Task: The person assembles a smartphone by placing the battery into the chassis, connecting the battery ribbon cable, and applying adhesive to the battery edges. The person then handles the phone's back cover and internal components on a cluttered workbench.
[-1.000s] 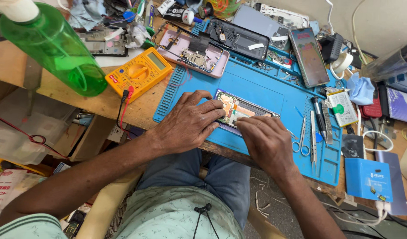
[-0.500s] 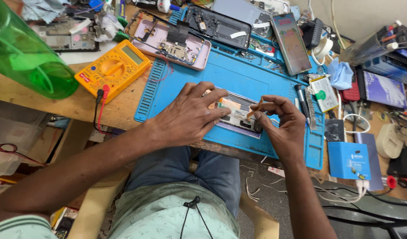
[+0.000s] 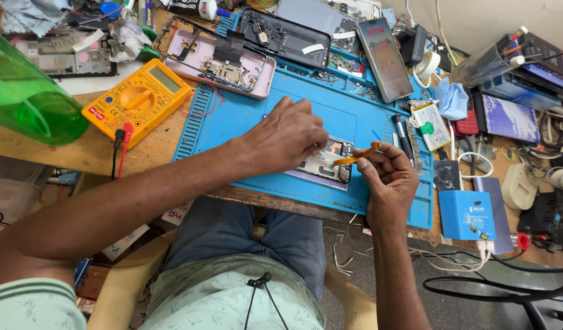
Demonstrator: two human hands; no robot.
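Surface: blue work mat [image 3: 244,131] on wooden bench [image 3: 61,153], crowded with parts.
Front edge: mat ends beside the knees.
Left hand [image 3: 287,137]: spread, pressing opened phone [image 3: 327,160].
Right hand [image 3: 388,180]: pinching orange flex strip [image 3: 358,157].

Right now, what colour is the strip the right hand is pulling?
Orange; the strip shows best in the head view, pinched by the right hand.

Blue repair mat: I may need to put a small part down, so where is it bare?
The blue silicone repair mat is bare between its ridged left edge and the left hand, below the pink opened phone shell. Another bare strip lies above that hand. The right side, around the black-handled tools and right hand, is crowded.
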